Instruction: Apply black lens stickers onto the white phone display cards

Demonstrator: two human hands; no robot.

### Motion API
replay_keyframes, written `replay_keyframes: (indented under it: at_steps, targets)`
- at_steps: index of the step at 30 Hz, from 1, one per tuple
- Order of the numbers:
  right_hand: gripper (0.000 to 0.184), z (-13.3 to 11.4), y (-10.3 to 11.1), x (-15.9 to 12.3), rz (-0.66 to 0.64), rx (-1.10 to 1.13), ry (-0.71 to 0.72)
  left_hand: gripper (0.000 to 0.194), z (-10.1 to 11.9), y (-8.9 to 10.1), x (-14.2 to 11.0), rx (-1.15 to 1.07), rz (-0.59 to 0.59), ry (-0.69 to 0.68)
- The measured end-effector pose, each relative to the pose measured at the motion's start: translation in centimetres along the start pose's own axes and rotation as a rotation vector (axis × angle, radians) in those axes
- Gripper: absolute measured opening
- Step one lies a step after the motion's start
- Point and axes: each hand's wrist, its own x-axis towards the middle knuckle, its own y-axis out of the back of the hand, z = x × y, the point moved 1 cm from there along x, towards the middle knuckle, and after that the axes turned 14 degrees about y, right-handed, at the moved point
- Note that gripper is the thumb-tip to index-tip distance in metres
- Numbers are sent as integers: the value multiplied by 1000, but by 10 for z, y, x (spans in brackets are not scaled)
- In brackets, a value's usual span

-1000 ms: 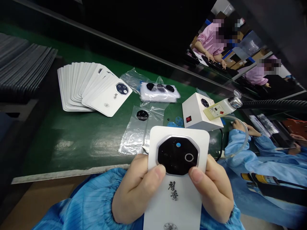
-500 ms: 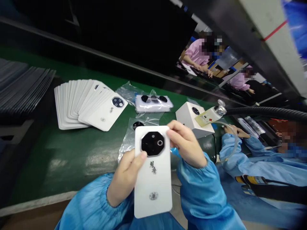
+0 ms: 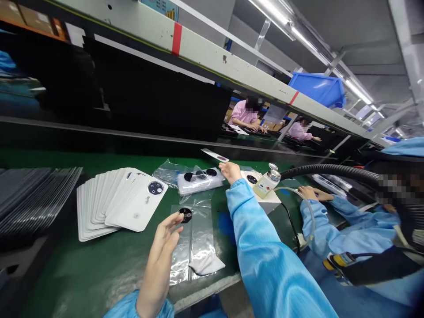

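Above the far side of the green bench, white panel: pinched at its near end in your right hand.
Left hand: fingers apart beside the black disc; touch unclear.
Panel grip: best by the edges, clear of the bottle.

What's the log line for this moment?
right hand: holding panel | left hand: open, by black disc, contact unclear | stack: fanned on table | bottle: on box

1. The fingers of the left hand hide part of the black plate.
2. The print on the bottle is too small.
3. Left edge cuts the dark stack.
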Motion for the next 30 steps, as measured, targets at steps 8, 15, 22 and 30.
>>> replay_keyframes:
  at_steps: [8,15,22,30]
  targets:
    - [29,-6,-91,-58,-566,-281,223,30,3,-4,3,-200,117,-44]
    - [42,-11,-180,-86,-814,-542,421,24,24,39,6,-409,379,-72]
    - [41,-2,-182,-75,-752,-651,444,22,24,53,6,-463,356,34]
    - [40,-69,-118,-87,-725,-392,636,52,35,46,-21,-459,239,200]
